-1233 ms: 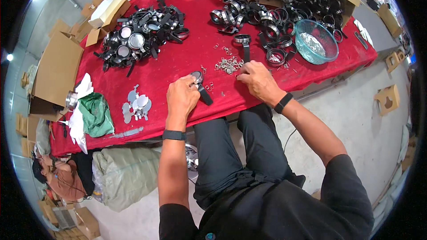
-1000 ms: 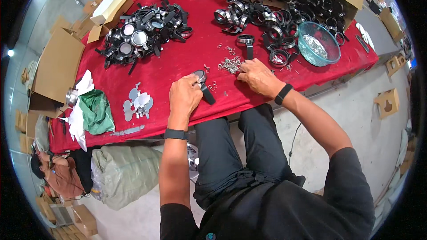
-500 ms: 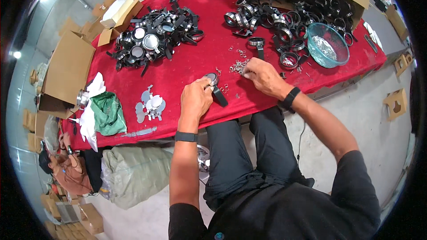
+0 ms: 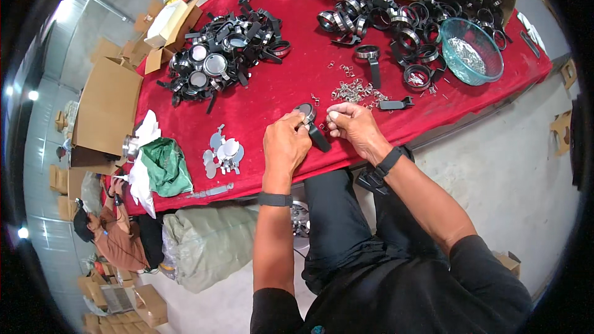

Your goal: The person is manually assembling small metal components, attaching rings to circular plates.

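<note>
Red cloth [image 4: 309, 37] is spread over the table, on which the clip pile [image 4: 351, 91] serves as the landmark. A handled disc [image 4: 320, 140] is held by the left hand [image 4: 286, 144] on the near left side of the clip pile; the left grip is closed about its round end, and the black handle is left exposed. The right hand [image 4: 357, 128] is raised just nearer than the clip pile, beside the disc; its grip is narrow, the fingertips being bunched, but whether a small piece is pinched there cannot be told. A black handle [image 4: 396, 104] is seen just right of the clip pile, and a handled ring [image 4: 368, 54] beyond it. Farther right, a glass bowl [image 4: 489, 43] is filled in part with small metal pieces. A ring heap [image 4: 402, 21] is placed beyond the clip pile, to the right; a disc heap [image 4: 229, 49] is placed beyond it, to the left. Grey plates [image 4: 228, 148] are scattered nearer, well left of it.
</note>
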`<state>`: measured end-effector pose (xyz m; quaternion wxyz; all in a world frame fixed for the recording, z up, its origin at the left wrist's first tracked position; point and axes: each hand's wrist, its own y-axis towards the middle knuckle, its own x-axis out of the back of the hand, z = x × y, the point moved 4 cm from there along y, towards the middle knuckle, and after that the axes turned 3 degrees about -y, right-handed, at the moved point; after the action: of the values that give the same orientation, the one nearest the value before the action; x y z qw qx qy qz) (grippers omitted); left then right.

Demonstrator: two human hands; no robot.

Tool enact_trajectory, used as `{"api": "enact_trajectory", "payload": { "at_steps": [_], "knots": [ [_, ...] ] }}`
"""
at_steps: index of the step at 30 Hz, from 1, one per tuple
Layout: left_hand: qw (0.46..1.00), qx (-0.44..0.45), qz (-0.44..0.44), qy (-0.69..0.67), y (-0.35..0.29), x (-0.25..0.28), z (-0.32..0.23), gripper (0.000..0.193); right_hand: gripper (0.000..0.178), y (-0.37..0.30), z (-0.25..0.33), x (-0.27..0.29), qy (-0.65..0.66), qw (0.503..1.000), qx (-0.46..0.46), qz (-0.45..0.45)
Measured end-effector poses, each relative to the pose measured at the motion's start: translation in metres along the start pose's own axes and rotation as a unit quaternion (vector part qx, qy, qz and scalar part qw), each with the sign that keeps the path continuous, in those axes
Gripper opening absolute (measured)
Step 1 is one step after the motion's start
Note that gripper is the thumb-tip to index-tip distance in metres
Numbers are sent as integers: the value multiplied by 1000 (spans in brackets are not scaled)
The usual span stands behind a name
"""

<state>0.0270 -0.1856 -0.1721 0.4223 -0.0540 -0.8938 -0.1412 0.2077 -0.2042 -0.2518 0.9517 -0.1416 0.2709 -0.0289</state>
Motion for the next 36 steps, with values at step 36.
{"api": "enact_trajectory", "payload": {
  "at_steps": [36],
  "knots": [
    [999,-16,35,18,1,-2,-1,33,27,27,-34,-21,-252,955,82,-131]
  ]
}}
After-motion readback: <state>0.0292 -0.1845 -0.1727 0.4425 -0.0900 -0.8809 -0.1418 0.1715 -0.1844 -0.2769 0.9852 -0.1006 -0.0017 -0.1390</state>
